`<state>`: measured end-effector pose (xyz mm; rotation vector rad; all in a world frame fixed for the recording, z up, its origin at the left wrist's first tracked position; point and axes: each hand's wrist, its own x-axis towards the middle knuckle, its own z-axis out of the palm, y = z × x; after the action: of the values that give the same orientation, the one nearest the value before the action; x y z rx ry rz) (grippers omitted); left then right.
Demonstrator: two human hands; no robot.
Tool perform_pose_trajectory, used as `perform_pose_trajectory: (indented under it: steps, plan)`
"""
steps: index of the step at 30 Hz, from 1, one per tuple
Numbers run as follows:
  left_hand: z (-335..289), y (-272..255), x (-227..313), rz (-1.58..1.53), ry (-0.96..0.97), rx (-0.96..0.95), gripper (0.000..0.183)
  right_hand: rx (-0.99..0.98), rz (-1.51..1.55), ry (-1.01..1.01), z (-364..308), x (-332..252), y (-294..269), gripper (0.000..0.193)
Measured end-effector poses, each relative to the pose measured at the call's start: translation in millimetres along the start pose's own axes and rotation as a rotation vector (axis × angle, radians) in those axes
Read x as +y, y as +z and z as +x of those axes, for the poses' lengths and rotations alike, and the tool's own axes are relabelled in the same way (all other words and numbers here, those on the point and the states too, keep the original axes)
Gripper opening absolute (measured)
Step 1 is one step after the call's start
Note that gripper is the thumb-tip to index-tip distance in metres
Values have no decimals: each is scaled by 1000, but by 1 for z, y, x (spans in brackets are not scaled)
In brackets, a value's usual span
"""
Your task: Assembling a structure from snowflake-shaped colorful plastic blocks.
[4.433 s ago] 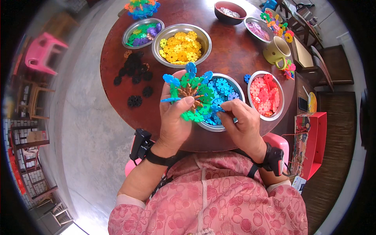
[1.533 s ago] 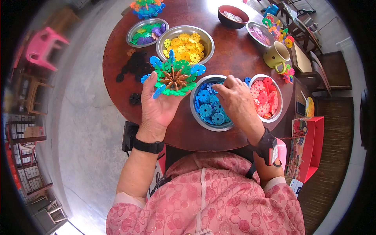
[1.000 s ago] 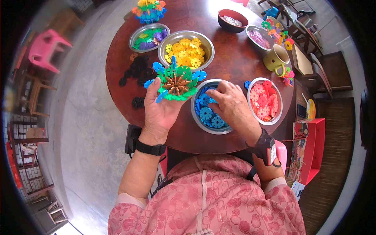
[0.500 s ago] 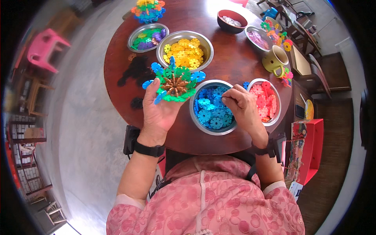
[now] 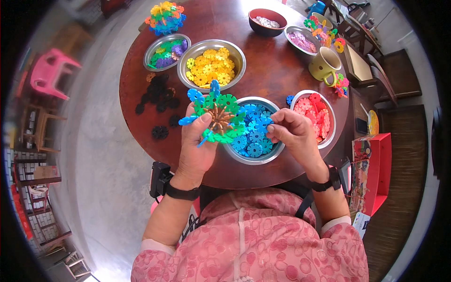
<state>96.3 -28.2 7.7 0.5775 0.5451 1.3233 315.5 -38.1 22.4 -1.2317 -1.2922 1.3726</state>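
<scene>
My left hand (image 5: 196,149) holds up a flower-like piece (image 5: 230,104) built from notched plastic discs. It has a brown centre, a green ring and blue discs sticking out around part of its rim. My thumb lies over its near left side. My right hand (image 5: 296,134) is closed in a pinch on a blue notched disc (image 5: 265,123), just right of the flower piece. Below both hands stands a metal bowl of blue discs (image 5: 255,149), partly hidden by the flower piece. A bowl of red and pink discs (image 5: 314,113) is beyond my right hand.
On the round wooden table are a bowl of yellow discs (image 5: 210,66), a bowl of mixed discs (image 5: 165,51) and loose black discs (image 5: 159,94). A finished disc ball (image 5: 165,19), a dark bowl (image 5: 267,22), a pink-disc bowl (image 5: 301,40) and a green mug (image 5: 324,66) stand farther off.
My right hand has turned and come up from over the blue bowl, with a blue disc now showing in its fingers. The flower piece has moved down and right, closer to that hand.
</scene>
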Motion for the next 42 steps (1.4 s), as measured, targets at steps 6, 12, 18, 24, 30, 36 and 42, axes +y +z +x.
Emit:
perform_pose_trajectory:
  steps: [6, 12, 18, 24, 30, 36, 42]
  plan:
    - [-4, 7, -7, 128, 56, 7, 35, 41, -476, -370, -3, -1, 7, 13]
    - [-5, 10, -10, 70, 107, 23, 37, 41, -483, -384, -6, -1, 13, 14]
    - [-6, 11, -10, 84, 119, 21, 40, 51, -463, -369, -8, -1, 15, 14]
    - [-7, 12, -10, 104, 99, 2, 41, 56, -427, -283, -10, -1, 14, 14]
    - [-7, 12, -10, 185, 103, 1, 45, -2, -600, -438, -12, -7, 19, 10]
    - [-11, 17, -17, 163, 150, 100, 48, 14, -661, -530, -15, 1, 30, 12]
    - [-17, 16, -23, 24, 104, 160, 37, 100, -754, -561, -18, -6, 35, 13]
